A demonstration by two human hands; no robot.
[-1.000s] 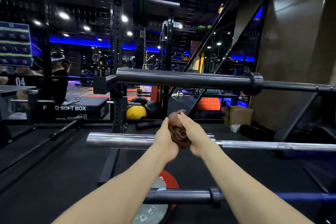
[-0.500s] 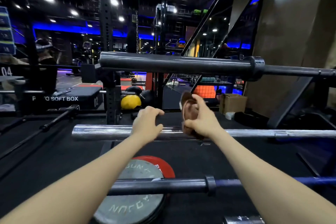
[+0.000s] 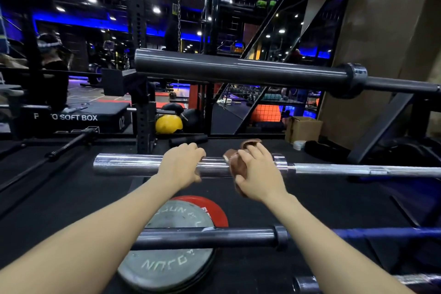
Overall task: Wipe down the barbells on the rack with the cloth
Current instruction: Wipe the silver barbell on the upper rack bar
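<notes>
A chrome barbell (image 3: 124, 164) lies horizontally across the middle of the view. My left hand (image 3: 181, 164) grips its thick sleeve, fingers curled over the top. Just to the right, my right hand (image 3: 259, 174) holds a crumpled brown cloth (image 3: 236, 164) wrapped against the same sleeve near its collar. A dark barbell (image 3: 238, 69) sits higher on the rack, and another dark barbell (image 3: 205, 237) crosses below my forearms. The end of a fourth bar (image 3: 305, 284) shows at the bottom edge.
Grey and red weight plates (image 3: 167, 267) lie flat on the black floor under the lowest bar. A black rack upright (image 3: 143, 112) stands behind. A cardboard box (image 3: 303, 127), a yellow ball (image 3: 168, 124) and a soft plyo box (image 3: 78, 117) sit farther back.
Both hands held the cloth bunched together a second ago. They have separated: the left hand came down onto the chrome sleeve, and the right hand brought the cloth down onto the bar.
</notes>
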